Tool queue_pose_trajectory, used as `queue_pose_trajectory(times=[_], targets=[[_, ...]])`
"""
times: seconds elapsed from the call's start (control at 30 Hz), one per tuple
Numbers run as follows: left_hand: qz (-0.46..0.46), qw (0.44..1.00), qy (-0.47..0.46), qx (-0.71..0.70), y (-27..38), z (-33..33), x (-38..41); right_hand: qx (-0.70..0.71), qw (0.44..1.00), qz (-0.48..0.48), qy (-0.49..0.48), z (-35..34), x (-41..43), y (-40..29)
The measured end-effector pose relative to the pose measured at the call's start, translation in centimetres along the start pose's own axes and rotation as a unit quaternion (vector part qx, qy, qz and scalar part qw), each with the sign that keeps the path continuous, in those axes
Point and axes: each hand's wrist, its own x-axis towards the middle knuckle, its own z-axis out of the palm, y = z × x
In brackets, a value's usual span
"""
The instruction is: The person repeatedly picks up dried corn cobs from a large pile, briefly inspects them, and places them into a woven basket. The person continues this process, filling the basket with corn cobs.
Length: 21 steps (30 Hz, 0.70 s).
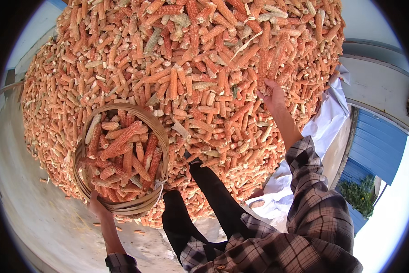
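A round woven basket (pixel 162 136) rests tilted at the lower left of the large heap of corncobs (pixel 204 109). Inside it lie many shelled, reddish-orange corncobs (pixel 122 140). My left hand (pixel 100 207) grips the basket's near left rim, its fingers partly hidden behind the rim. Out on the right side of the heap is my right hand (pixel 274 97). Its thumb and fingers close around the lower end of a long red corncob (pixel 263 68). More cobs crowd around that hand, so the exact number held is unclear.
My black-clad legs (pixel 214 194) stand against the heap's near edge. White sheeting (pixel 330 116) runs along the right side. Bare concrete floor (pixel 27 191) shows at left, with a few loose cobs (pixel 139 232) near the basket. Blue metal panels (pixel 378 140) and green plants (pixel 358 194) are farther right.
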Motion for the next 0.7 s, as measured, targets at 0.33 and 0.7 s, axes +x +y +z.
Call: queue_pose_trajectory(times=[0.33, 0.7], targets=[[0.047, 0.999, 0.01, -0.002, -1.0, -0.5, 1.1, -0.139, 0.938, 0.157, -0.277, 2.2, -19.1, 14.6], [0.067, 0.998, 0.02, -0.001, -1.5, -0.8, 0.1, -0.532, 0.641, -0.06, -0.55, 14.8, -26.3, 21.0]])
